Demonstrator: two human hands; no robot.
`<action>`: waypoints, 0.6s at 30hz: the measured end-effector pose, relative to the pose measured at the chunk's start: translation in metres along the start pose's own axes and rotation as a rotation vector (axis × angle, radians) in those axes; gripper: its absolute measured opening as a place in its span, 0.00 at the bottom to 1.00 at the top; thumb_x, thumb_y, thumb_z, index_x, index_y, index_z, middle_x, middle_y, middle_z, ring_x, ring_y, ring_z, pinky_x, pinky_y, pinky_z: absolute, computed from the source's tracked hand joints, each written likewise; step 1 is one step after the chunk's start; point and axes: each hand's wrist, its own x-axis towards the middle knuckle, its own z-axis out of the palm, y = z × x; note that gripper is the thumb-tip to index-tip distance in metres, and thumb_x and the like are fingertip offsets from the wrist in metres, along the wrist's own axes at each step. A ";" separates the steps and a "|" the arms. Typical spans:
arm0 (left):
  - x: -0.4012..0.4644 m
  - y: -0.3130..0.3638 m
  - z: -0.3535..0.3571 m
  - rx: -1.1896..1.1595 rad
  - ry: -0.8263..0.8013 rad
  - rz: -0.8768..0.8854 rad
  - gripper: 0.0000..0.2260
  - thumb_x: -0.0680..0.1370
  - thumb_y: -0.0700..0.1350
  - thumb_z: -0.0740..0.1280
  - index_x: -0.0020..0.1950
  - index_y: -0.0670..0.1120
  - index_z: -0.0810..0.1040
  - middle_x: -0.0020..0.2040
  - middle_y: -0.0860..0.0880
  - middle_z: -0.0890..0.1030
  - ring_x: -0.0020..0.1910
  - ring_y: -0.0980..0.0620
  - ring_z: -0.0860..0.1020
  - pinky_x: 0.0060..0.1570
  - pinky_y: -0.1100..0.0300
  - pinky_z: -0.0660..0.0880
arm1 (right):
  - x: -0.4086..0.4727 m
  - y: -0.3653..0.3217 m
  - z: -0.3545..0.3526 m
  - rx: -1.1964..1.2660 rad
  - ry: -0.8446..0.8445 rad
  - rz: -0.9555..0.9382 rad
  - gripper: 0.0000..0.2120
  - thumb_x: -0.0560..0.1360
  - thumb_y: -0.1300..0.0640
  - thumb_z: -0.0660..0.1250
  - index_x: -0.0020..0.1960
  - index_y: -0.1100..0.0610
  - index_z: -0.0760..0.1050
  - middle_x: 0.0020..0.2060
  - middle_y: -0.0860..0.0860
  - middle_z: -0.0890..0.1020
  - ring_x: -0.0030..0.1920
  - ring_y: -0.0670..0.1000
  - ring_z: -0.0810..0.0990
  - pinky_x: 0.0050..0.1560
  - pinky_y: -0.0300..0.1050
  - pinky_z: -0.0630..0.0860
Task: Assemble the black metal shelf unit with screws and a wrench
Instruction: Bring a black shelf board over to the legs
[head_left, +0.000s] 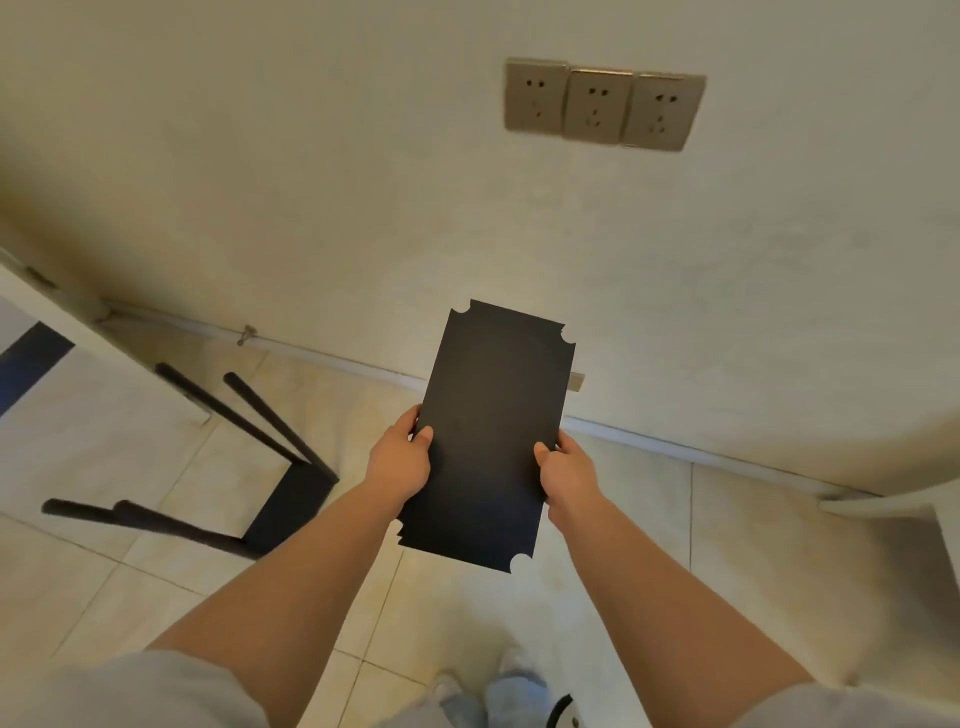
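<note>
Grey short sleeves (130, 691) are seen at the bottom edge, and two bare forearms are stretched forward from them. Between the arms, lower down, a light shoe (511, 675) is seen on the beige tiled floor (727, 545).

A flat black rectangular metal shelf panel with rounded notches cut at its corners (488, 441) is held in the air in front of the body, above the floor and near the white wall (311, 182). It is held lengthwise, with the far end tilted up toward the wall.

The panel's left long edge is gripped by the left hand (400, 462): the thumb is laid on the top face and the fingers are curled under the edge. The right long edge is gripped in the same way by the right hand (569, 470), thumb on top, fingers hidden below. Both hands are placed around the middle of the panel's length.

To the left, a partly built black metal frame with four round tube legs (218, 467) is laid on its side on the floor, well apart from the panel. Three grey wall sockets in a row (602, 104) are mounted on the wall above.
</note>
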 end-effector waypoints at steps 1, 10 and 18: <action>0.007 -0.004 -0.005 -0.004 0.008 -0.008 0.20 0.84 0.46 0.53 0.76 0.51 0.58 0.71 0.46 0.68 0.69 0.43 0.67 0.68 0.48 0.64 | 0.004 0.000 0.009 -0.005 -0.003 0.006 0.19 0.82 0.60 0.55 0.73 0.54 0.65 0.66 0.53 0.73 0.65 0.56 0.72 0.68 0.55 0.68; 0.065 -0.049 -0.039 0.011 0.029 -0.114 0.21 0.84 0.45 0.53 0.77 0.51 0.57 0.73 0.46 0.65 0.71 0.43 0.65 0.68 0.50 0.63 | 0.042 0.017 0.085 -0.053 -0.031 0.080 0.20 0.82 0.60 0.55 0.74 0.54 0.63 0.66 0.52 0.73 0.64 0.56 0.72 0.67 0.55 0.69; 0.147 -0.117 -0.029 0.078 -0.030 -0.141 0.21 0.84 0.45 0.52 0.77 0.50 0.56 0.74 0.46 0.63 0.72 0.44 0.64 0.69 0.52 0.62 | 0.117 0.073 0.142 -0.064 0.012 0.117 0.20 0.81 0.60 0.56 0.73 0.53 0.63 0.64 0.53 0.74 0.61 0.55 0.75 0.64 0.56 0.73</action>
